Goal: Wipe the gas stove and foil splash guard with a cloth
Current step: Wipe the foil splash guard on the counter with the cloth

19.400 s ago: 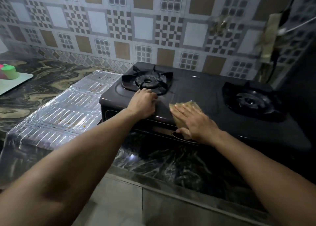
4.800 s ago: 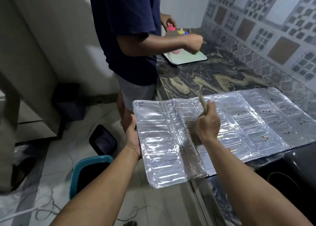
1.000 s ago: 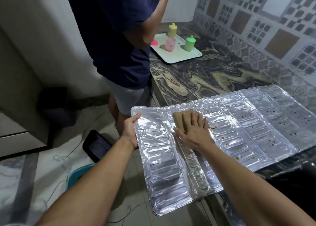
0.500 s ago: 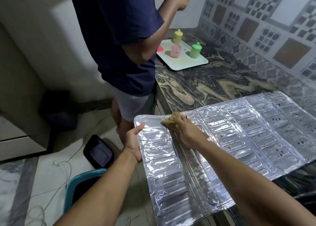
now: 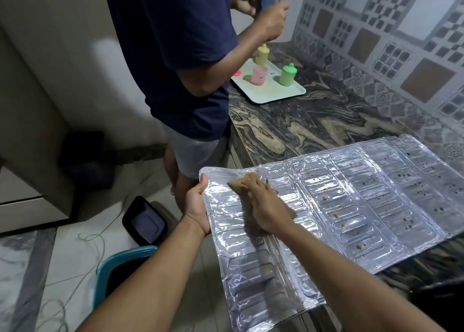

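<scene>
Right hand (image 5: 263, 206) presses cloth (image 5: 237, 184) — left hand (image 5: 197, 203) grips foil guard (image 5: 351, 206).

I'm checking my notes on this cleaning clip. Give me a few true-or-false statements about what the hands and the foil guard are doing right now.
1. The right hand presses a cloth on the foil splash guard. True.
2. The left hand rests on the stove. False: it grips the guard's left edge.
3. The guard's right panels show food specks. True.
4. The green bottle stands on the guard. False: it stands on a tray.
</scene>
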Demonstrator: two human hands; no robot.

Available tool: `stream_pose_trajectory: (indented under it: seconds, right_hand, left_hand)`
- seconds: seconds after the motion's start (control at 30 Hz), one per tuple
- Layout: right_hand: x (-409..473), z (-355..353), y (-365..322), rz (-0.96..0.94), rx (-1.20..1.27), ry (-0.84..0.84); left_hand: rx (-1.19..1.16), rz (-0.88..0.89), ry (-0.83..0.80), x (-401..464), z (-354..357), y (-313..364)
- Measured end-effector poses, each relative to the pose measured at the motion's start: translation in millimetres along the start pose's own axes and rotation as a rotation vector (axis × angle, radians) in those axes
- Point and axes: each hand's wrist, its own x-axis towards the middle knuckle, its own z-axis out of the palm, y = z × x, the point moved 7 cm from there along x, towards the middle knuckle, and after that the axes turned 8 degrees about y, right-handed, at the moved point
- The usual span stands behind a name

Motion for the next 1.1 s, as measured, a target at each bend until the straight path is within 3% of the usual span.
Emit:
stream_pose_trajectory:
  seconds: [0.1, 0.2, 0.37, 0.57, 0.83, 1.0, 1.1]
  right_hand:
    - [-22, 6, -39, -0.047, 0.211, 0.018]
    - [-21, 5, -55, -0.162, 0.217, 0.08]
    - [12, 6, -30, 0.178, 0.166, 0.139]
    - [28, 3, -75, 0.029, 0.344, 0.151]
    - [-13, 6, -87, -0.143, 0.201, 0.094]
    - [11, -4, -56, 0.047, 0.152, 0.142]
    - [25, 8, -61, 0.009, 0.146, 0.098]
  left_hand:
    - [-0.002, -0.028, -0.071, -6, 10, -4]
    - [-0.049, 0.0, -0.094, -8, 12, -1]
    - [-0.075, -0.008, -0.038, -5, 11, -2]
    - [-0.095, 0.004, -0.019, -9, 16, 2]
    - [-0.098, 0.02, 0.041, 1, 2, 8]
    - [-0.057, -0.006, 0.044, -5, 10, 0]
    - [-0.028, 0.009, 0.024, -7, 12, 7]
